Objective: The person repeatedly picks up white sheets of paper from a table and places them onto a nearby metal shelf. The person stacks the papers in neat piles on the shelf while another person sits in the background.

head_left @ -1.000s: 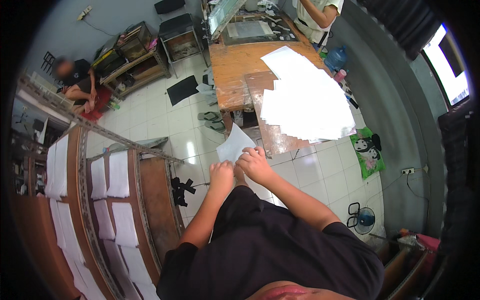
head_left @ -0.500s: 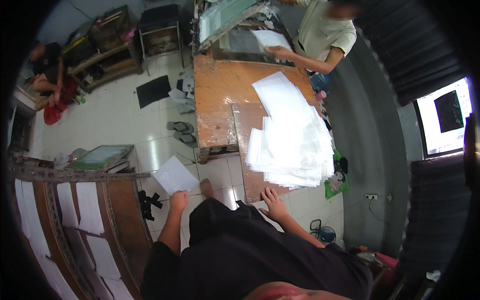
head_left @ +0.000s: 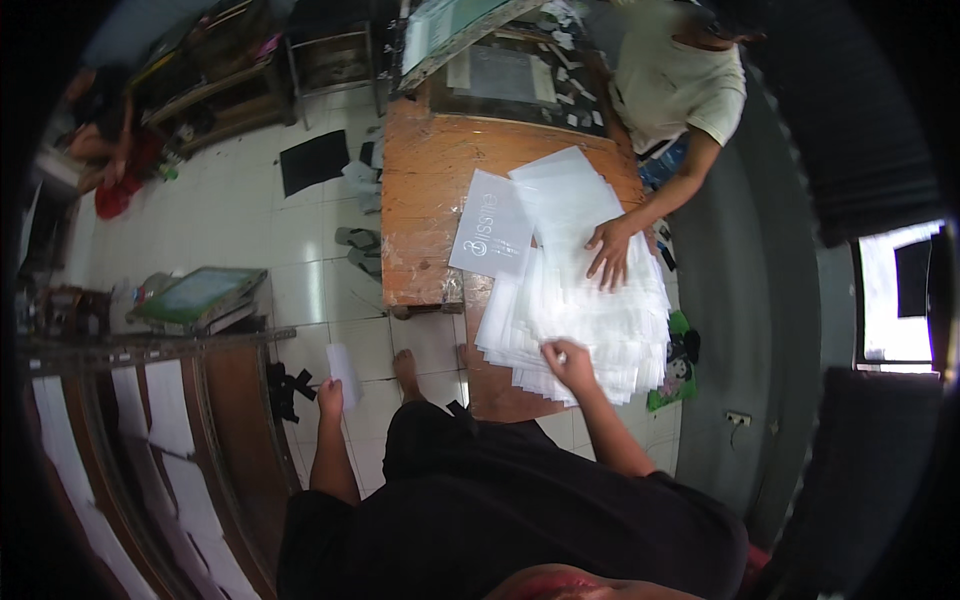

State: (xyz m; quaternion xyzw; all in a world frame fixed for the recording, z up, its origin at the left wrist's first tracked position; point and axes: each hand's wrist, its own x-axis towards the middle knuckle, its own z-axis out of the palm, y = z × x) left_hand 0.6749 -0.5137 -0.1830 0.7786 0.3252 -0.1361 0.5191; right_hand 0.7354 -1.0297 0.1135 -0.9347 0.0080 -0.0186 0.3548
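Note:
My left hand (head_left: 330, 398) is closed on the edge of a white sheet (head_left: 344, 372), held low at my left and seen almost edge-on. Over the near part of a large, fanned stack of white sheets (head_left: 560, 310), my right hand (head_left: 571, 366) is curled with its fingers together. Whether a sheet's edge is pinched in it cannot be made out. A translucent sheet with white print (head_left: 490, 228) lies at the stack's left side. The co-worker's hand (head_left: 612, 248) rests spread on top of the stack, from the far right.
The wooden table (head_left: 425, 200) carries a raised screen frame (head_left: 440, 50) at its far end. Racks with white sheets (head_left: 170, 410) stand at left. Sandals (head_left: 358, 245) and a dark mat (head_left: 313, 163) lie on the floor; another person (head_left: 100, 130) sits far left.
My right hand moved from lying spread at the table's near edge to the stack, curled. The co-worker's hand came from the screen frame to the stack. A printed sheet now lies beside the stack.

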